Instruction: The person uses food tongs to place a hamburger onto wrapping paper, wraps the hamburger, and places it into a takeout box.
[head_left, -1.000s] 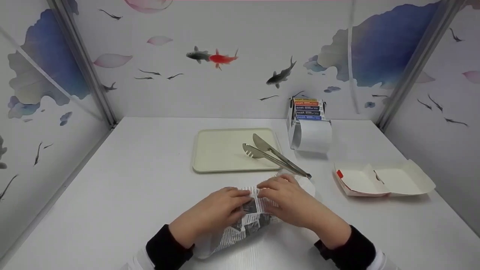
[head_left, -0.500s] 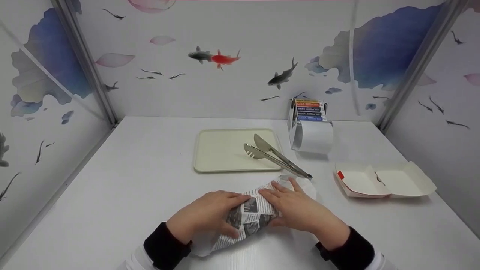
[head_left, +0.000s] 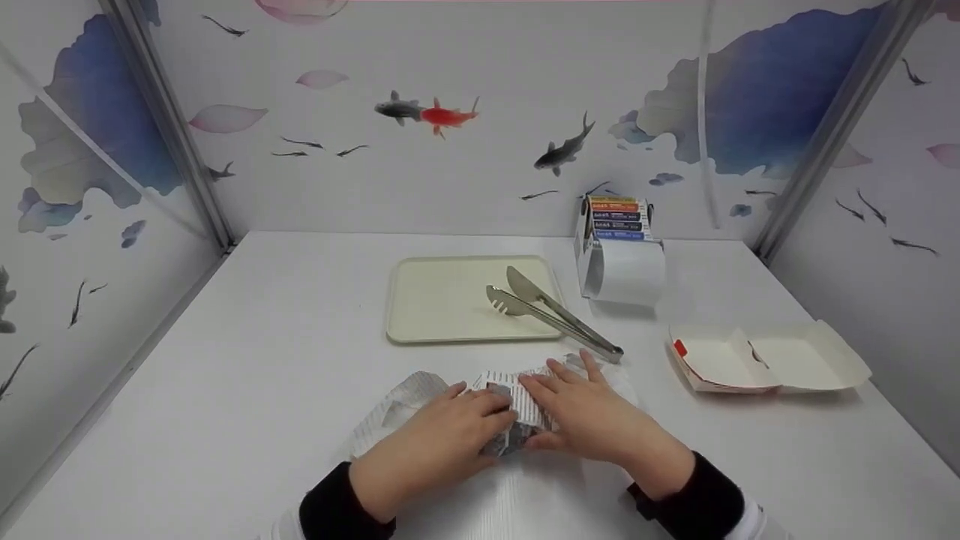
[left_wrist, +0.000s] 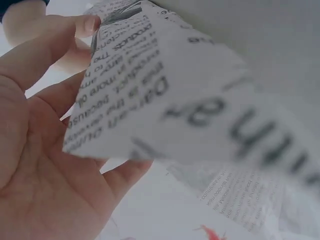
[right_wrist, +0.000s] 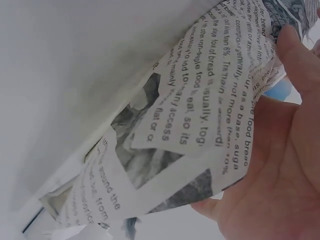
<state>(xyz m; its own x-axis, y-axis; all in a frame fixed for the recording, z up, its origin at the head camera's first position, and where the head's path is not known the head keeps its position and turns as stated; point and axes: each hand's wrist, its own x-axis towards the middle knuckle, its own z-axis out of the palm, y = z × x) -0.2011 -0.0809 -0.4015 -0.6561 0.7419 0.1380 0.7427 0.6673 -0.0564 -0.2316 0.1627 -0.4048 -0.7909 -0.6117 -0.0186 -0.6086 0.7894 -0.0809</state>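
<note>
two hands work on one parcel at the lower centre of the head view. the parcel is a newsprint-patterned paper wrap (head_left: 510,409) lying on the white table (head_left: 285,375), just below the tray. the left hand (head_left: 442,442) lies over the wrap's left part, fingers bent down onto the paper and thumb against it, grasping the wrap; the left wrist view shows the printed paper (left_wrist: 150,90) lying against the palm (left_wrist: 45,170). the right hand (head_left: 592,412) rests on the wrap's right part with fingers extended and spread, pressing flat rather than clasping; the right wrist view shows the printed sheet (right_wrist: 200,130) folded over something, against the palm (right_wrist: 280,175). a loose flap of the paper (head_left: 397,405) stands out to the left of the left hand. contents of the wrap cannot be seen.

a cream tray (head_left: 442,300) sits at centre frame, with metal tongs (head_left: 551,311) lying across its right edge, handle end near the right fingertips. a dispenser with a white roll (head_left: 622,255) stands right of the tray. an open white carton (head_left: 765,360) lies at the right of the frame.
</note>
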